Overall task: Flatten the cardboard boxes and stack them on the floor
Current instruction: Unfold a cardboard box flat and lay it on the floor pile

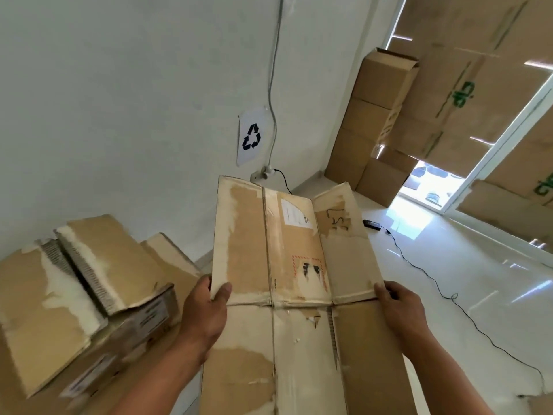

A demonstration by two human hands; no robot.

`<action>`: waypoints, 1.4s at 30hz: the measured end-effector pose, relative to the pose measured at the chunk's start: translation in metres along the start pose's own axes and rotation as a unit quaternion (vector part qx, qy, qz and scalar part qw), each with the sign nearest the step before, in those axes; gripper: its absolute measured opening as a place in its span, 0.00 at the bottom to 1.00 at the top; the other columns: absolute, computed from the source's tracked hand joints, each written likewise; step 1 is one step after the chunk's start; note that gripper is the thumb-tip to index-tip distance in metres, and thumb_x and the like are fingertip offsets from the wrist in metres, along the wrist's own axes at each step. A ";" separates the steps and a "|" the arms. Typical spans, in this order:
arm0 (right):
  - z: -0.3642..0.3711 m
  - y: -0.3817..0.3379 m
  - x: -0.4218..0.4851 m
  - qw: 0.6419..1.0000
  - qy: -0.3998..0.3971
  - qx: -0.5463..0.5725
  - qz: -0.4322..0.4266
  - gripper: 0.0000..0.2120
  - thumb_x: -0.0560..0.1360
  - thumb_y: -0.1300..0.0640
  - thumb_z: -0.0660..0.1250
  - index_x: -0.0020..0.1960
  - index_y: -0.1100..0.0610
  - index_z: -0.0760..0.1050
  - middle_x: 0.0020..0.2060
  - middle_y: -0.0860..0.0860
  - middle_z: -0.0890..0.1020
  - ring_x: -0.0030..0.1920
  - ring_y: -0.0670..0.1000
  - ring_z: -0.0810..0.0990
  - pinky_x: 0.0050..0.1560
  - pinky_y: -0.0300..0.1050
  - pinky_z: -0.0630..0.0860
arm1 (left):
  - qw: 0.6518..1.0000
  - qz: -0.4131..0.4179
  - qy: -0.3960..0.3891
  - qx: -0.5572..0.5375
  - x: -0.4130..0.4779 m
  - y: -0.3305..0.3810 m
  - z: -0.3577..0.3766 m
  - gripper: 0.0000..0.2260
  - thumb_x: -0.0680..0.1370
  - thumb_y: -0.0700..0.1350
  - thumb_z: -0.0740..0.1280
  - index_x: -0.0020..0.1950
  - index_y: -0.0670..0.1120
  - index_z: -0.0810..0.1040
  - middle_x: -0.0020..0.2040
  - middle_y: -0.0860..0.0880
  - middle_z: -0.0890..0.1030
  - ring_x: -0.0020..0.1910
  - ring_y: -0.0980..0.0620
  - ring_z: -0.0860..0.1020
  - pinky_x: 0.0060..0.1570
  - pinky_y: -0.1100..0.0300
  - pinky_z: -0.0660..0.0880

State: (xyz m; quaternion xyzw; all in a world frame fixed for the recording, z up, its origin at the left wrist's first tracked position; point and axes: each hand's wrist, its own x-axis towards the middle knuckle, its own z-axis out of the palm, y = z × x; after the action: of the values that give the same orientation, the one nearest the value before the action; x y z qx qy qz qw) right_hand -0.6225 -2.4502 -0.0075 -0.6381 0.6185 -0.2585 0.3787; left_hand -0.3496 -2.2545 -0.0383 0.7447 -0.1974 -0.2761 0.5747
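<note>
White walls and glossy floor (pixel 466 274) surround the flattened box (pixel 269 250) held at centre, left hand (pixel 206 310) and right hand (pixel 399 307) clasping its side edges, so stacking seems next: lowering it squarely onto the cardboard pile (pixel 74 289) at eight o'clock.

Bright daylight enters through the doorway (pixel 425 187) at right, glaring on the glossy floor (pixel 466 265); wide-angle bending and blur at edges.
</note>
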 end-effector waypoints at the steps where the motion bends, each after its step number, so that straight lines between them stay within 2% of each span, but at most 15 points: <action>1: 0.000 -0.001 0.031 1.000 -0.012 0.001 -0.002 0.07 0.81 0.53 0.64 0.51 0.52 0.81 0.43 0.49 0.83 0.47 0.54 0.81 0.49 0.50 0.77 | 1.000 -0.006 0.014 0.006 0.016 0.002 0.019 0.05 0.82 0.46 0.64 0.57 0.51 0.77 0.49 0.54 0.82 0.49 0.52 0.80 0.49 0.54 0.75; 4: -0.002 -0.004 0.117 0.999 -0.051 -0.008 -0.002 0.06 0.80 0.54 0.65 0.50 0.52 0.82 0.42 0.48 0.83 0.47 0.55 0.82 0.53 0.55 0.79 | 0.998 -0.023 0.055 0.029 0.058 0.012 0.072 0.04 0.82 0.45 0.64 0.55 0.50 0.76 0.47 0.55 0.81 0.48 0.52 0.79 0.43 0.56 0.73; 8: 0.010 -0.022 0.218 0.995 -0.092 -0.038 -0.006 0.09 0.81 0.55 0.65 0.55 0.56 0.82 0.43 0.51 0.82 0.47 0.55 0.80 0.49 0.49 0.76 | 0.993 -0.067 0.092 0.030 0.108 0.018 0.127 0.05 0.82 0.45 0.63 0.57 0.48 0.76 0.49 0.53 0.81 0.47 0.53 0.78 0.43 0.57 0.72; 12: 0.041 -0.037 0.306 0.986 -0.136 -0.091 -0.026 0.10 0.81 0.56 0.64 0.55 0.56 0.83 0.43 0.53 0.83 0.48 0.57 0.81 0.54 0.54 0.78 | 0.986 -0.108 0.127 0.010 0.164 0.013 0.168 0.06 0.82 0.46 0.63 0.58 0.49 0.75 0.50 0.53 0.80 0.48 0.53 0.78 0.41 0.59 0.71; 18: 0.103 -0.042 0.442 0.978 -0.163 -0.130 -0.018 0.11 0.81 0.57 0.64 0.59 0.56 0.82 0.42 0.50 0.81 0.49 0.56 0.80 0.55 0.54 0.78 | 0.975 -0.158 0.154 0.007 0.277 -0.015 0.230 0.06 0.82 0.45 0.63 0.59 0.49 0.75 0.49 0.55 0.79 0.47 0.55 0.77 0.40 0.62 0.70; 22: 0.145 -0.034 0.522 0.970 -0.181 -0.164 0.010 0.11 0.81 0.58 0.64 0.60 0.56 0.82 0.40 0.51 0.79 0.45 0.55 0.78 0.52 0.52 0.77 | 0.963 -0.222 0.155 0.013 0.350 -0.037 0.272 0.09 0.82 0.44 0.63 0.62 0.47 0.75 0.53 0.51 0.80 0.52 0.49 0.78 0.48 0.58 0.72; 25: 0.174 -0.029 0.574 0.964 -0.190 -0.184 0.033 0.13 0.81 0.58 0.64 0.62 0.58 0.80 0.41 0.51 0.77 0.45 0.54 0.76 0.51 0.49 0.74 | 0.954 -0.257 0.151 0.025 0.395 -0.054 0.302 0.12 0.82 0.43 0.64 0.64 0.44 0.75 0.57 0.48 0.80 0.52 0.49 0.77 0.51 0.58 0.70; 28: 0.205 -0.017 0.621 0.955 -0.210 -0.200 0.067 0.12 0.81 0.58 0.64 0.61 0.58 0.81 0.41 0.50 0.78 0.45 0.54 0.76 0.51 0.48 0.75 | 0.944 -0.287 0.158 0.038 0.433 -0.078 0.328 0.12 0.82 0.43 0.64 0.65 0.44 0.75 0.58 0.47 0.80 0.52 0.50 0.76 0.51 0.59 0.69; 31: 0.237 0.000 0.664 0.944 -0.237 -0.215 0.080 0.12 0.80 0.58 0.64 0.59 0.57 0.82 0.45 0.53 0.83 0.47 0.57 0.80 0.53 0.52 0.80 | 0.936 -0.306 0.166 0.052 0.458 -0.103 0.348 0.12 0.82 0.45 0.64 0.64 0.45 0.75 0.57 0.48 0.80 0.53 0.49 0.76 0.52 0.58 0.69; 33: 0.265 0.016 0.695 0.936 -0.254 -0.230 0.083 0.12 0.80 0.57 0.64 0.61 0.57 0.81 0.41 0.50 0.81 0.46 0.55 0.79 0.49 0.48 0.78 | 0.926 -0.328 0.176 0.057 0.473 -0.125 0.365 0.11 0.82 0.45 0.63 0.64 0.46 0.74 0.56 0.50 0.79 0.52 0.49 0.76 0.52 0.58 0.69; 39: 0.355 0.094 0.782 0.906 -0.330 -0.253 0.084 0.11 0.80 0.56 0.65 0.60 0.54 0.82 0.40 0.45 0.81 0.48 0.56 0.81 0.54 0.54 0.81 | 0.887 -0.409 0.210 0.037 0.506 -0.217 0.431 0.11 0.82 0.45 0.63 0.65 0.48 0.74 0.53 0.51 0.79 0.53 0.48 0.77 0.51 0.57 0.70; 42: 0.398 0.135 0.822 0.894 -0.354 -0.261 0.084 0.12 0.80 0.56 0.65 0.60 0.51 0.82 0.44 0.47 0.82 0.49 0.56 0.81 0.54 0.55 0.81 | 0.868 -0.434 0.239 0.034 0.532 -0.265 0.458 0.11 0.82 0.44 0.64 0.64 0.48 0.75 0.52 0.49 0.79 0.51 0.47 0.77 0.49 0.56 0.71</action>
State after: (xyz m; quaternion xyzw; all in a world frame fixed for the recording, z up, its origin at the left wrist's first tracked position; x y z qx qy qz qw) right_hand -0.3019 -3.1874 -0.4602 -0.7091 0.5400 0.1880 0.4127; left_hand -0.2388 -2.8526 -0.4776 0.8173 0.2799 -0.3048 0.4009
